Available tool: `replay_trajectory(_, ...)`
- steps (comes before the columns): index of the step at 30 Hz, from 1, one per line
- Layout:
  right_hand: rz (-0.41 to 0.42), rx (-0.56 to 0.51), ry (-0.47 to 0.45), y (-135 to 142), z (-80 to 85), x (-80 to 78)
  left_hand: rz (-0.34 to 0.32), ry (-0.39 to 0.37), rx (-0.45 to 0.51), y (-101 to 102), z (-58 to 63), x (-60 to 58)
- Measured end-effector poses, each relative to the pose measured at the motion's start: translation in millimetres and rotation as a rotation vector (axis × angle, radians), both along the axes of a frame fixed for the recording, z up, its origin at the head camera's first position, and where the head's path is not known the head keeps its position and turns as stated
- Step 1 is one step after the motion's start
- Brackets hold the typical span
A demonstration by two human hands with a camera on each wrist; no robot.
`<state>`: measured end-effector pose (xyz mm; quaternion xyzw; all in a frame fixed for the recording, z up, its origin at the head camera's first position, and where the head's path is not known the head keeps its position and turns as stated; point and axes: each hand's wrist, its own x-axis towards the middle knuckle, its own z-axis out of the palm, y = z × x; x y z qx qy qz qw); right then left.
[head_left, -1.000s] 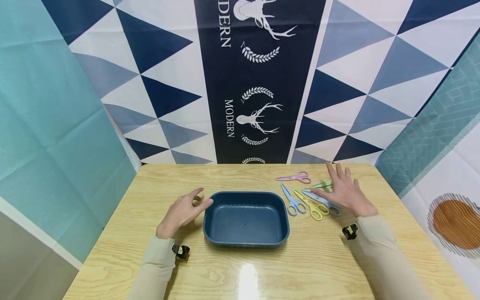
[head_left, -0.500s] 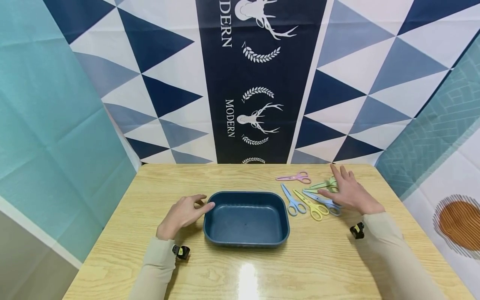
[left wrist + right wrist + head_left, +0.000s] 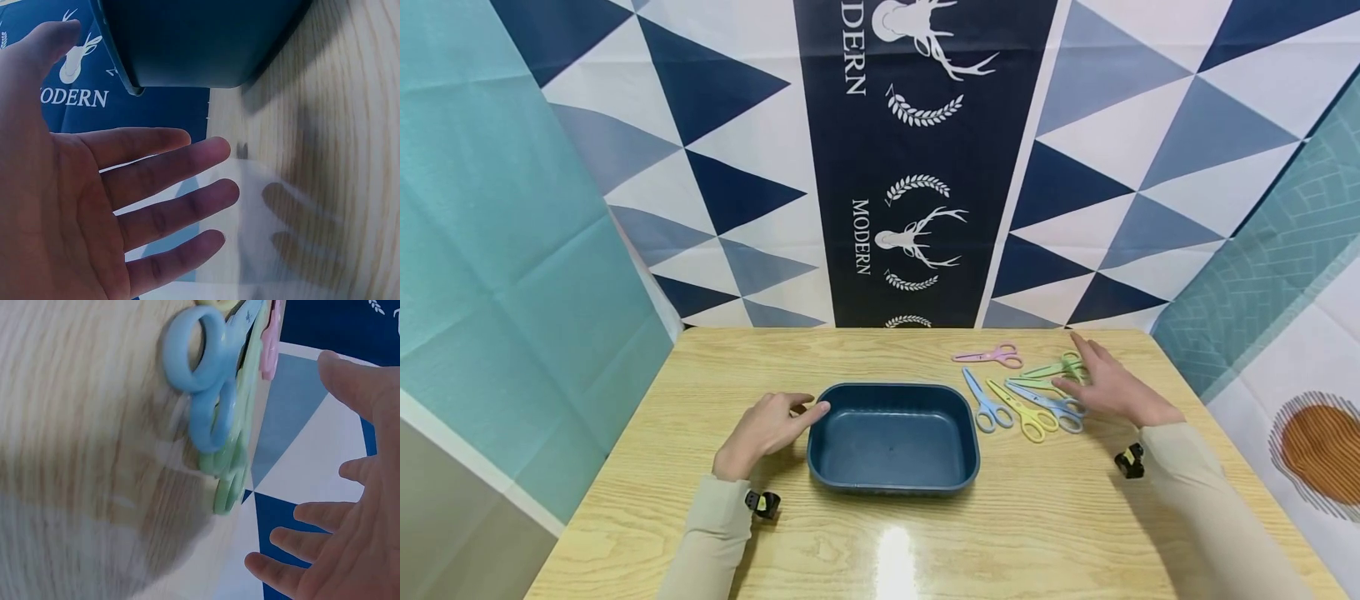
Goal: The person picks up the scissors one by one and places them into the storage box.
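Where the right hand (image 3: 1112,387) hovers, green scissors (image 3: 1052,368) are partly hidden.

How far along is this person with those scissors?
Done: nothing visible; the dark-blue rectangular plastic tray is bare inside.
In hand: nothing held; the open right grip is near the green plastic-handled scissors, the open left grip beside the tray.
Left: if the tray awaits them, probably all, including the pink plastic-handled scissors on the wooden table.
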<state>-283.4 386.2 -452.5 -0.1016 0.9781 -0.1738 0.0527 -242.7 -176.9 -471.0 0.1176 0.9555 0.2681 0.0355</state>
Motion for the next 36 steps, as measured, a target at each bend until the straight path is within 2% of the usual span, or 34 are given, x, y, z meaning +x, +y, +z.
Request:
replay_trajectory(14,0.015,0.034,0.043,16.9,-12.7,-7.4,-0.004,0.020,-0.006,-3.3,0.2,0.2)
replay_trajectory(22,0.008,0.033,0.035,17.5,-15.9,-7.8,-0.037,0.016,0.008,-2.2,-1.9,-0.3)
replay_trajectory(36,0.010,0.021,0.043,15.7,-17.8,-6.9,-0.091,0.032,0.091,0.9,-5.3,-2.3)
